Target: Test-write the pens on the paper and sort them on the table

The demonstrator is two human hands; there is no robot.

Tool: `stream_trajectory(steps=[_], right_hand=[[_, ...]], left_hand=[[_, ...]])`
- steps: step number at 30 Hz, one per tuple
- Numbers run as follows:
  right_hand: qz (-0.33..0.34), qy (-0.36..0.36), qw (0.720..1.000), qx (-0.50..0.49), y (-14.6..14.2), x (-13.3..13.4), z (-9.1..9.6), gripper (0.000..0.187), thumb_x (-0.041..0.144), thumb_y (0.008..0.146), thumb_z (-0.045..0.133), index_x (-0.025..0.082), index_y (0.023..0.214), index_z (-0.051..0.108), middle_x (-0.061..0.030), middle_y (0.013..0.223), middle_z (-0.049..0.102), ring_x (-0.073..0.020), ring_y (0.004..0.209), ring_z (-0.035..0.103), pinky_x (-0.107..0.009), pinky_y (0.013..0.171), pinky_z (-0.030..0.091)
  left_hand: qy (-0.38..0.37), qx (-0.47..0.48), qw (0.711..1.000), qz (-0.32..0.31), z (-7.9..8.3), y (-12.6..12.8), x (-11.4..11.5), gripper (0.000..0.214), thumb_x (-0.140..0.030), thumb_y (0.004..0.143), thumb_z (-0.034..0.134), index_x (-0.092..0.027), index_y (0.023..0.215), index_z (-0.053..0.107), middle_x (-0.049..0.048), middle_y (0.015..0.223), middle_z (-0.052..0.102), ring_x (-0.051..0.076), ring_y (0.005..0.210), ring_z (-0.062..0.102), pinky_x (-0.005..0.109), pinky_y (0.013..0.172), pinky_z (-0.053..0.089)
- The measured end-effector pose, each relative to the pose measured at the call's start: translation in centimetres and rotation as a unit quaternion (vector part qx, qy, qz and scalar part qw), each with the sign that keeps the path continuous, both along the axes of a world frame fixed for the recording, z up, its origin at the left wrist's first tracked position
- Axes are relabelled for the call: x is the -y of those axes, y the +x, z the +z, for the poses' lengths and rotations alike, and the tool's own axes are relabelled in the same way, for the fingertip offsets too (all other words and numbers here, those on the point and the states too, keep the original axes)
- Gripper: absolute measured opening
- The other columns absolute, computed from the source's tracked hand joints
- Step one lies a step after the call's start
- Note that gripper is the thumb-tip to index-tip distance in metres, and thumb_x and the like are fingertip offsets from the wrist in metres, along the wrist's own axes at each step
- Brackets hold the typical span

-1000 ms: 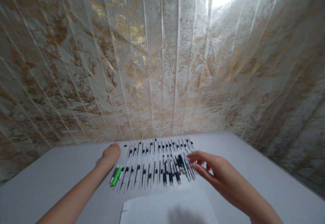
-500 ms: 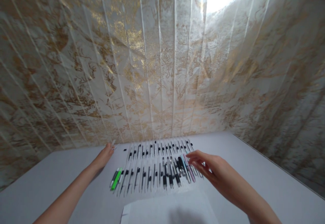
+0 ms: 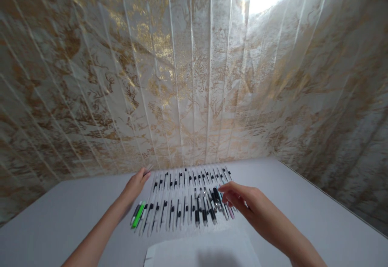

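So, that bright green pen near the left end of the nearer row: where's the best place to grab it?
I'd pinch the green pen across the middle of its barrel, coming from above. It's long, slim and lying down, its near end slanting left, and neighbouring pens sit close on both sides, probably leaving little room to come in sideways.

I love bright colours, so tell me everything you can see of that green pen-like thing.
The green pen-like thing is slim, straight and bright, apparently plastic. It lies slantwise on the white table, far end leaning right, near the left end of the nearer row of pens. A dark grey pen lies close along its left; whether they touch is unclear. Neither hand touches it. Any cap or lettering is too blurred to tell.
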State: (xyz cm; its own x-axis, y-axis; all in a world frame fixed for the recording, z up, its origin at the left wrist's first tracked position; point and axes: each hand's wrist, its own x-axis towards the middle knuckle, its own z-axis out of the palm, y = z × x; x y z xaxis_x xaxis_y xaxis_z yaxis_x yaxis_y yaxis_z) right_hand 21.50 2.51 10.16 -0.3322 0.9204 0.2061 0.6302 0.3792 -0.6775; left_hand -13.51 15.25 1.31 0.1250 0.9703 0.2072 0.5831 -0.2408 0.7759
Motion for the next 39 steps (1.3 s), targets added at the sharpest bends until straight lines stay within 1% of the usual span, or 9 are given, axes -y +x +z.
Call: stream_trajectory(steps=[2, 4, 6, 9, 15, 20, 28, 32, 39], right_hand=[[0.007, -0.025, 0.998, -0.065, -1.1, -0.7, -0.9, 0.021, 0.032, 0.094, 0.044, 0.021, 0.102, 0.06, -0.0021, 0.077, 0.067, -0.0153, 0.066, 0.06, -0.025, 0.062, 0.045], [0.016, -0.05, 0.99, -0.13, -2.5, -1.2, -2.1, 0.021, 0.034, 0.092, 0.049, 0.02, 0.101, 0.061, -0.0008, 0.075, 0.064, -0.0137, 0.065, 0.057, -0.023, 0.059, 0.043], [0.03, -0.069, 0.981, -0.177, -3.9, -1.5, -3.2, 0.019, 0.035, 0.088, 0.056, 0.018, 0.093, 0.063, 0.0003, 0.072, 0.061, -0.0124, 0.064, 0.054, -0.022, 0.058, 0.041], [0.037, -0.093, 0.972, -0.213, -5.2, -1.2, -4.2, 0.019, 0.031, 0.085, 0.06, 0.017, 0.074, 0.06, 0.0034, 0.061, 0.054, -0.0099, 0.057, 0.046, -0.02, 0.053, 0.037], [0.048, -0.074, 0.982, -0.165, -5.3, -0.1, -3.5, 0.01, 0.022, 0.084, 0.061, 0.017, 0.075, 0.06, 0.0017, 0.066, 0.062, -0.0107, 0.062, 0.054, -0.019, 0.057, 0.041], [0.005, -0.065, 0.977, -0.203, -3.9, -0.2, -2.0, 0.018, 0.031, 0.087, 0.056, 0.018, 0.076, 0.057, 0.0048, 0.061, 0.051, -0.0075, 0.047, 0.044, -0.017, 0.043, 0.037], [-0.089, 0.043, 0.953, -0.288, 0.3, 0.5, 0.6, 0.029, 0.046, 0.086, 0.06, 0.017, 0.08, 0.058, 0.0047, 0.057, 0.051, -0.0075, 0.046, 0.047, -0.017, 0.041, 0.042], [-0.094, 0.037, 0.956, -0.277, 1.2, 0.6, 0.9, 0.03, 0.047, 0.085, 0.062, 0.017, 0.08, 0.059, 0.0039, 0.058, 0.052, -0.008, 0.047, 0.048, -0.017, 0.041, 0.043], [-0.075, 0.007, 0.961, -0.264, -0.1, 0.5, 0.9, 0.035, 0.051, 0.084, 0.061, 0.017, 0.077, 0.057, 0.0043, 0.057, 0.05, -0.0081, 0.045, 0.046, -0.019, 0.041, 0.041]], left_hand=[[-0.022, 0.025, 0.999, -0.028, 0.4, 3.4, 3.6, 0.034, -0.053, 0.091, 0.036, -0.021, 0.094, 0.048, -0.002, 0.075, 0.048, 0.018, 0.073, 0.05, 0.026, 0.064, 0.041], [-0.069, 0.055, 0.992, -0.093, 0.4, 7.4, 7.8, 0.037, -0.056, 0.091, 0.039, -0.021, 0.098, 0.049, -0.0045, 0.073, 0.043, 0.013, 0.065, 0.045, 0.022, 0.058, 0.039], [-0.147, 0.174, 0.96, -0.161, 0.1, 10.7, 11.5, 0.039, -0.058, 0.09, 0.043, -0.02, 0.096, 0.048, -0.0048, 0.074, 0.039, 0.011, 0.064, 0.04, 0.021, 0.058, 0.037], [-0.178, 0.249, 0.933, -0.191, -0.3, 13.3, 14.5, 0.046, -0.064, 0.088, 0.044, -0.019, 0.093, 0.047, -0.0062, 0.071, 0.033, 0.009, 0.059, 0.032, 0.021, 0.053, 0.031], [-0.167, 0.239, 0.933, -0.209, -0.5, 13.2, 14.5, 0.045, -0.064, 0.089, 0.04, -0.019, 0.094, 0.044, -0.007, 0.066, 0.034, 0.009, 0.055, 0.034, 0.023, 0.053, 0.034], [-0.158, 0.234, 0.931, -0.231, -0.7, 13.0, 14.3, 0.041, -0.061, 0.09, 0.041, -0.02, 0.09, 0.044, -0.0037, 0.078, 0.039, 0.008, 0.057, 0.04, 0.022, 0.054, 0.039], [-0.149, 0.094, 0.946, -0.274, 1.2, 11.9, 14.7, 0.039, -0.057, 0.094, 0.033, -0.02, 0.09, 0.042, -0.0022, 0.079, 0.042, 0.011, 0.062, 0.041, 0.023, 0.058, 0.038], [-0.146, 0.05, 0.948, -0.278, 1.4, 11.6, 14.6, 0.034, -0.053, 0.095, 0.033, -0.021, 0.089, 0.042, -0.0028, 0.078, 0.041, 0.012, 0.065, 0.04, 0.023, 0.06, 0.036], [-0.12, 0.013, 0.95, -0.29, 1.3, 11.4, 14.2, 0.026, -0.045, 0.097, 0.033, -0.022, 0.088, 0.042, -0.0019, 0.081, 0.047, 0.015, 0.074, 0.044, 0.025, 0.069, 0.034]])
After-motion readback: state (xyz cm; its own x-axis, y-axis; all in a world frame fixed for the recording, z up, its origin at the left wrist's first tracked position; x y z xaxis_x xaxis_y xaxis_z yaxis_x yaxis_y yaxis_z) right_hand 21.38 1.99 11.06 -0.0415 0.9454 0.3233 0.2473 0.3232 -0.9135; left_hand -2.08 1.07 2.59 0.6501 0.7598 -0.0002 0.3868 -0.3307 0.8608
